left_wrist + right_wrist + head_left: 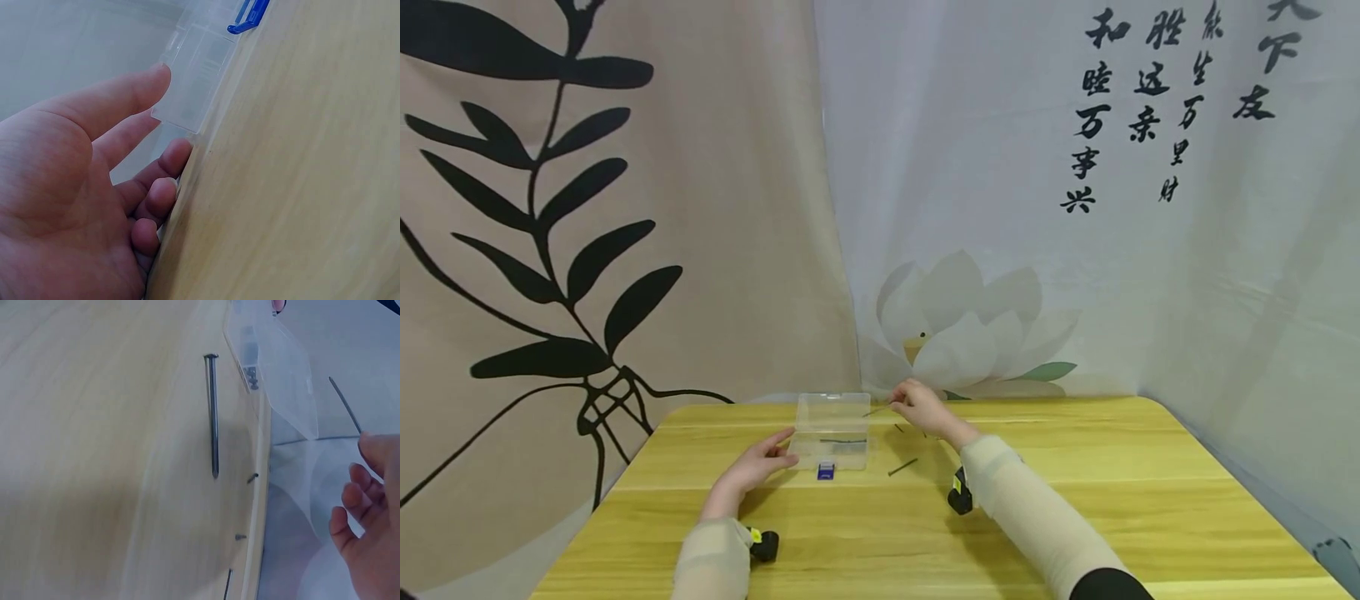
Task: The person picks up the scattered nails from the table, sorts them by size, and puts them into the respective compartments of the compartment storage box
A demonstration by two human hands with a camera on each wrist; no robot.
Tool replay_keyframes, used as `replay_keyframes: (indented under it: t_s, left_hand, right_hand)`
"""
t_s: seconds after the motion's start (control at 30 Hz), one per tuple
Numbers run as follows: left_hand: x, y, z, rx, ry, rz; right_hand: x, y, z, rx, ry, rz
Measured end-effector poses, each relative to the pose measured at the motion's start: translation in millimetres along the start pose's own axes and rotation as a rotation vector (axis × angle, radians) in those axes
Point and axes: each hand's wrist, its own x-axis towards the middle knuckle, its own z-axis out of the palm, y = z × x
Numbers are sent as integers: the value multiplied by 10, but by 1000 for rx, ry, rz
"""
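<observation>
My right hand (921, 407), just below the centre of the head view, pinches a thin, dark metal nail (877, 410) near one end, its free end angled toward the raised lid of a hinged, clear plastic box (808, 462). The box stands to its left on a yellow, wood-grained surface (850, 533), a blue plastic latch (826, 471) facing the bottom of the frame. My left hand (752, 467) touches the box's left end, thumb and fingers parted. A long, thick grey steel nail (212, 419) lies at the upper centre of the right wrist view; a short, dark metal fastener (252, 479) lies below it, close to the surface's edge. Gripped at one end only, the thin nail could swivel or slip from my fingers and land outside the box. Its free end could catch the lid and shift the box, which my left fingers do not clasp. My cream right sleeve (1022, 500) could brush loose pieces over the edge.
</observation>
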Motion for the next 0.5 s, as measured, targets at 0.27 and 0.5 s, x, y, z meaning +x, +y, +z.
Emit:
replay_keyframes:
  t_s: [0.27,0.5]
  left_hand:
    - [-22,16,11,-17,15,-12]
    - [-39,48,4,-22,12,-5]
  right_hand:
    - [106,-59,158,-18,-21,-51]
    - [159,-156,299,-65,-42,-87]
